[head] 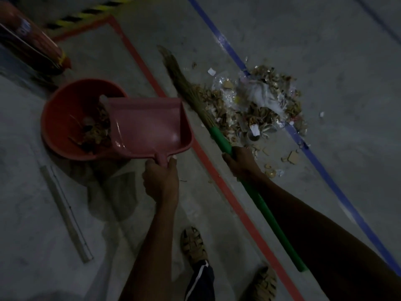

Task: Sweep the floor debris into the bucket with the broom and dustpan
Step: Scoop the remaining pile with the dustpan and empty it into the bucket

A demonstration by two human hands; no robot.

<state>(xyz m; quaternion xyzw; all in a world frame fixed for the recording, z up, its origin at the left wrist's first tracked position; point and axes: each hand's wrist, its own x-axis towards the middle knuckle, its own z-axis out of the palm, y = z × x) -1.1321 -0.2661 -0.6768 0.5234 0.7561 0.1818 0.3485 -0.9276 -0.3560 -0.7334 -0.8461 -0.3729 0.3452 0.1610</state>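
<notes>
Tipping over the bucket (65, 118), the dustpan (149, 127) hangs from the left hand (160, 181), curled round its handle. The right hand (240, 164) grips the broom (219, 140), bristles running up-left beside the debris (260, 105) (seemingly paper scraps), nearer the right hand.
</notes>
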